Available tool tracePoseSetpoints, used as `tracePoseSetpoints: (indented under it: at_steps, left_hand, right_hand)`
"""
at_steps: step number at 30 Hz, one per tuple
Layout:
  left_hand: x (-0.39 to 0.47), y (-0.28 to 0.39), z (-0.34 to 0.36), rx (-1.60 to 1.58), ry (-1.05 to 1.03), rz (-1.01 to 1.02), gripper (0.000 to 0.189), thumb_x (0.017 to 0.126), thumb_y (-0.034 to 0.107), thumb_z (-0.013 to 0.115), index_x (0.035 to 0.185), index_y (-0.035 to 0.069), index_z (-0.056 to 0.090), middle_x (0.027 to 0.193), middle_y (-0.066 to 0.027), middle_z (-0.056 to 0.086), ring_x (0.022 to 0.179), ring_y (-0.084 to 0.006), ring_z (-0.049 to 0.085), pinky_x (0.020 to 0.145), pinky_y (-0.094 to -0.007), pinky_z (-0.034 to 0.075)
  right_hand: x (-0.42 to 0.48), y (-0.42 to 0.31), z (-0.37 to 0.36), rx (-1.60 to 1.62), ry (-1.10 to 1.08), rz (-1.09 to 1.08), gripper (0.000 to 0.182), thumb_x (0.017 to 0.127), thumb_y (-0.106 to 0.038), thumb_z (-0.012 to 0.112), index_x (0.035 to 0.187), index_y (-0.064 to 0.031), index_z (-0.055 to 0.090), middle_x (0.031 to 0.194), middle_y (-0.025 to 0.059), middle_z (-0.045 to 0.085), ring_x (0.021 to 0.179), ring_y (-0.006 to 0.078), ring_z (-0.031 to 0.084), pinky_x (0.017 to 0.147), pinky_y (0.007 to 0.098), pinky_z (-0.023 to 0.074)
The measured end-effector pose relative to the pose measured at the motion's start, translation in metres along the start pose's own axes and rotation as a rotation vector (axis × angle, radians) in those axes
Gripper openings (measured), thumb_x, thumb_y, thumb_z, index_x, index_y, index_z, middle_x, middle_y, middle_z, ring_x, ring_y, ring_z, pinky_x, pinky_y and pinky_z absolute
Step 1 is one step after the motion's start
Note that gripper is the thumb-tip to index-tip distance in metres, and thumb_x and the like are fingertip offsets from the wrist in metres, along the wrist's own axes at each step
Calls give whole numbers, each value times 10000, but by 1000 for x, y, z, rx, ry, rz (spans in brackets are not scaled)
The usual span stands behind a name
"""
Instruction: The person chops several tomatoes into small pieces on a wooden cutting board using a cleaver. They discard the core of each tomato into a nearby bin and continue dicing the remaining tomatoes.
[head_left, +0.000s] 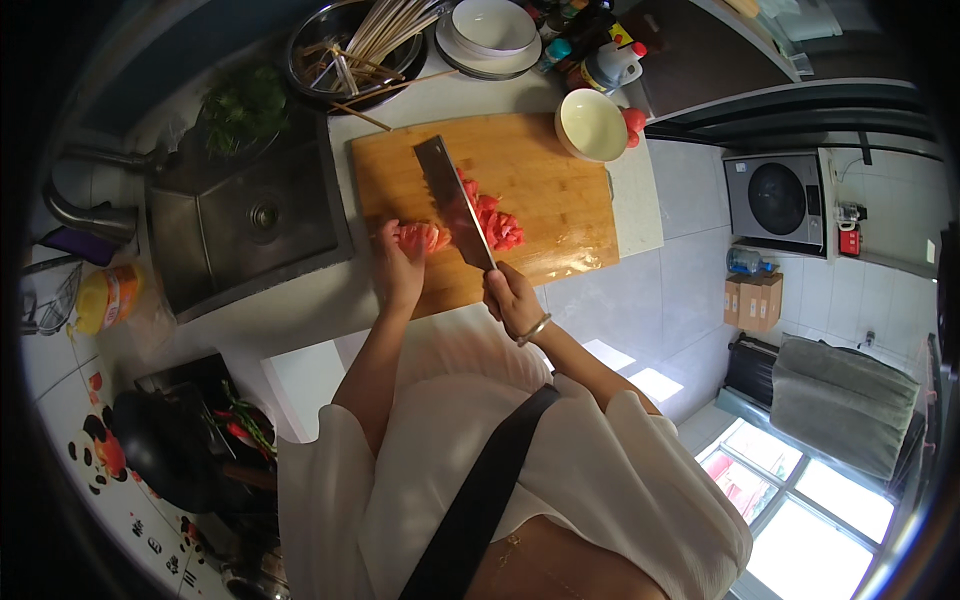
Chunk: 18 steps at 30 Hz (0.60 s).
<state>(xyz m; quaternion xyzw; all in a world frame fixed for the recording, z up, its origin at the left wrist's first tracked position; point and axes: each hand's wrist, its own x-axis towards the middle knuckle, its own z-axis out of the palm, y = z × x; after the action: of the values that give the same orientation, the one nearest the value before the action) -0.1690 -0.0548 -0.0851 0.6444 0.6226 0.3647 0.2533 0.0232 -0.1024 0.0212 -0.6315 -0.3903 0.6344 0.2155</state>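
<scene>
My right hand (514, 298) is closed round the handle of a cleaver (456, 199), whose broad blade points away from me over a wooden cutting board (540, 176). Left of the blade, my left hand (401, 259) rests its fingers on a piece of cut tomato (422, 237) near the board's left edge. A heap of red tomato chunks (501, 225) lies just right of the blade, partly hidden behind it. An empty pale bowl (591, 126) stands on the board's far right corner, with whole tomatoes (634, 120) beside it.
A steel sink (262, 247) is at the left, with leafy greens (244, 109) at its far side. Beyond the board stand a metal basin of chopsticks (356, 56), stacked plates with a bowl (491, 37) and several bottles (611, 64). A black wok (169, 450) sits at the lower left.
</scene>
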Motion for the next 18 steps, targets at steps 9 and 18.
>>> tracePoseSetpoints:
  at_steps: [9,18]
  left_hand:
    - [-4,2,-1,204,117,-166,200,790,221,663,933,101,591,942,-106,550,905,-331,527,786,-438,411]
    - [-10,7,5,192,173,-238,161,769,195,670,897,128,598,912,-98,548,876,-325,533,751,-436,423]
  right_hand:
    - [21,20,-3,-393,-44,-248,400,951,-376,456,874,10,526,608,93,529,559,202,529,554,325,430]
    - [60,19,10,-474,-86,-220,389,958,-381,443,837,-18,513,584,31,484,522,128,484,507,292,411]
